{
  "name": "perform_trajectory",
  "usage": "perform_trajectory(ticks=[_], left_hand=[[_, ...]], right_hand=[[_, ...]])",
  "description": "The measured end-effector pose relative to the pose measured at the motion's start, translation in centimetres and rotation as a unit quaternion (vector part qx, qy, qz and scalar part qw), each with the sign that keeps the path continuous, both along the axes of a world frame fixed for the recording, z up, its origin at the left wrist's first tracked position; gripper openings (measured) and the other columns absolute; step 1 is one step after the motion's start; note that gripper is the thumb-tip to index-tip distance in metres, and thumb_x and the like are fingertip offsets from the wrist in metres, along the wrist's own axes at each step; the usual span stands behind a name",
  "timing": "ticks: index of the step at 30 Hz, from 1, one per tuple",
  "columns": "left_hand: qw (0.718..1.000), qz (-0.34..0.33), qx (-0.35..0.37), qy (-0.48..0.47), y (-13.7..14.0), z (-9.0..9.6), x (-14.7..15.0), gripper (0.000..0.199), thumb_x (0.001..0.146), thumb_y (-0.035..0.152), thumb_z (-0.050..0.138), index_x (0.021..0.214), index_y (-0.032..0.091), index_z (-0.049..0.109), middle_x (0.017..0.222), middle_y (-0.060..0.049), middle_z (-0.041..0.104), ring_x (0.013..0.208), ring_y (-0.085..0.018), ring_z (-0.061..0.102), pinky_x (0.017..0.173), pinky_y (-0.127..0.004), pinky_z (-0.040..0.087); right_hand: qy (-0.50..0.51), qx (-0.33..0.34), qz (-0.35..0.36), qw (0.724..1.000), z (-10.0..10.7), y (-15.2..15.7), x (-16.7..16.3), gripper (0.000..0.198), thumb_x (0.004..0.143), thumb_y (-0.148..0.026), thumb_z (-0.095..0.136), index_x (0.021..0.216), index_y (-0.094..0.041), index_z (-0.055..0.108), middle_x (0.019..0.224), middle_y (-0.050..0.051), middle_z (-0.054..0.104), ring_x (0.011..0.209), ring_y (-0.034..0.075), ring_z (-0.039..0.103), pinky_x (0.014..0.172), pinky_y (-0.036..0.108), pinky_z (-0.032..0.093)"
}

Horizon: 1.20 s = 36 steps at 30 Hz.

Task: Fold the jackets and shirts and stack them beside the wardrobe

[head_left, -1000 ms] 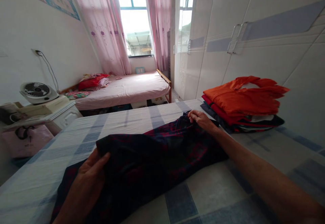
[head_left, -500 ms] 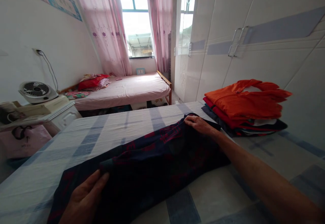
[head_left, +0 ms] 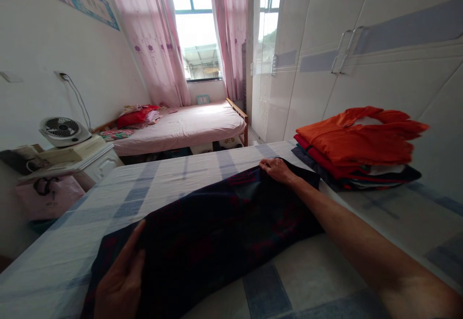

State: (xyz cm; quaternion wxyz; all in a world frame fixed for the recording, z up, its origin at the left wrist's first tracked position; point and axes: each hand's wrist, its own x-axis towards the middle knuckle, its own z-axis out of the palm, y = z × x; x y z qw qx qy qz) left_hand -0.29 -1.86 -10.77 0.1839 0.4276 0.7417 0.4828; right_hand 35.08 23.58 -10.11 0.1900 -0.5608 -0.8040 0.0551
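Slantwise in the head view, the dark cloth (head_left: 217, 227) lies on a blue-and-white sheet (head_left: 166, 184), long from near left to far right. A clothes pile (head_left: 356, 140) sits near its right end; a pink bed (head_left: 191, 128) is behind. The cloth has dull red patches. The right hand (head_left: 278, 170) has its grip pinched on the far edge; the left hand (head_left: 121, 280) touches it, grip unclear.

left hand (head_left: 121, 275) low and near, fingers (head_left: 130, 242) extended, right hand (head_left: 278, 170) farther forward, curled, right forearm (head_left: 347, 229) stretched diagonally
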Motion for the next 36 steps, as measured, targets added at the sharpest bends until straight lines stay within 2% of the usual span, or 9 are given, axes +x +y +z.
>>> perform_trajectory(ticks=[4,7,10,13,16,20,28,32,36], left_hand=[[0.974,-0.035,-0.023,-0.220,1.0,1.2,0.2,0.063,0.070,0.046,0.068,0.129,0.032,0.053,0.115,-0.002,0.067,0.096,-0.023,0.066,0.078,-0.029,0.054],[0.947,-0.029,-0.031,-0.317,2.4,2.5,0.1,0.070,0.061,0.031,0.076,0.128,0.029,0.055,0.100,-0.003,0.071,0.067,-0.015,0.066,0.052,-0.020,0.051],[0.947,-0.030,0.035,-0.318,3.0,3.9,-0.2,0.059,0.058,0.024,0.076,0.116,0.028,0.064,0.095,-0.001,0.072,0.064,-0.013,0.065,0.050,-0.019,0.051],[0.958,-0.013,0.066,-0.277,2.5,4.0,-0.8,0.054,0.059,0.029,0.076,0.112,0.028,0.067,0.100,0.001,0.072,0.073,-0.016,0.067,0.053,-0.019,0.052],[0.975,-0.020,0.015,-0.220,1.9,2.9,-1.2,0.050,0.066,0.033,0.071,0.115,0.028,0.065,0.120,-0.001,0.066,0.103,-0.022,0.063,0.079,-0.024,0.054],[0.990,-0.035,0.042,-0.130,1.7,2.3,-1.0,0.054,0.076,0.035,0.064,0.129,0.036,0.052,0.146,0.005,0.041,0.133,-0.024,0.037,0.112,-0.037,0.028],[0.999,-0.037,-0.005,0.039,1.9,1.5,-2.4,0.051,0.077,0.038,0.056,0.125,0.021,0.055,0.147,-0.007,0.038,0.115,-0.030,0.056,0.089,-0.039,0.053],[0.948,-0.095,0.092,0.290,1.8,1.8,-1.2,0.041,0.086,0.038,0.047,0.125,0.028,0.055,0.150,0.000,0.034,0.131,-0.027,0.041,0.110,-0.042,0.033],[0.885,-0.243,0.026,0.395,2.5,-0.1,0.4,0.050,0.086,0.043,0.049,0.134,0.030,0.047,0.151,-0.001,0.031,0.139,-0.028,0.026,0.113,-0.048,0.024]], right_hand=[[-0.017,-0.005,0.007,1.000,-0.1,-0.4,0.2,0.028,0.089,-0.032,0.042,0.089,-0.022,0.068,0.102,0.006,0.070,0.097,0.020,0.060,0.081,0.029,0.039],[-0.018,-0.004,0.003,1.000,-0.2,-0.3,0.2,0.029,0.089,-0.032,0.042,0.092,-0.021,0.068,0.104,0.006,0.069,0.098,0.020,0.060,0.082,0.029,0.038],[-0.013,-0.002,-0.007,1.000,-0.4,0.1,0.4,0.030,0.089,-0.032,0.040,0.093,-0.021,0.067,0.104,0.006,0.069,0.098,0.019,0.059,0.082,0.027,0.038],[-0.013,-0.007,-0.020,1.000,-0.5,0.4,0.5,0.030,0.089,-0.032,0.039,0.090,-0.020,0.067,0.102,0.006,0.069,0.095,0.018,0.060,0.080,0.025,0.039],[-0.020,-0.012,-0.026,0.999,-0.6,0.5,0.3,0.032,0.089,-0.035,0.041,0.082,-0.019,0.067,0.100,0.007,0.069,0.096,0.020,0.059,0.078,0.027,0.039],[-0.025,-0.013,-0.030,0.999,-0.7,0.4,-0.1,0.037,0.090,-0.039,0.039,0.080,-0.018,0.068,0.102,0.008,0.067,0.099,0.021,0.058,0.079,0.029,0.038],[-0.022,0.035,-0.038,0.998,0.4,-1.6,-0.8,0.028,0.087,-0.035,0.047,0.095,-0.017,0.066,0.113,0.012,0.063,0.109,0.026,0.053,0.090,0.039,0.036],[0.017,0.147,0.040,0.988,1.3,-4.5,-2.7,0.040,0.091,-0.037,0.042,0.124,-0.018,0.054,0.136,0.011,0.050,0.126,0.025,0.041,0.102,0.039,0.031],[-0.037,0.085,0.091,0.992,-1.0,-6.1,-3.2,0.049,0.093,-0.047,0.034,0.136,-0.026,0.045,0.147,0.006,0.039,0.137,0.026,0.028,0.108,0.045,0.022]])
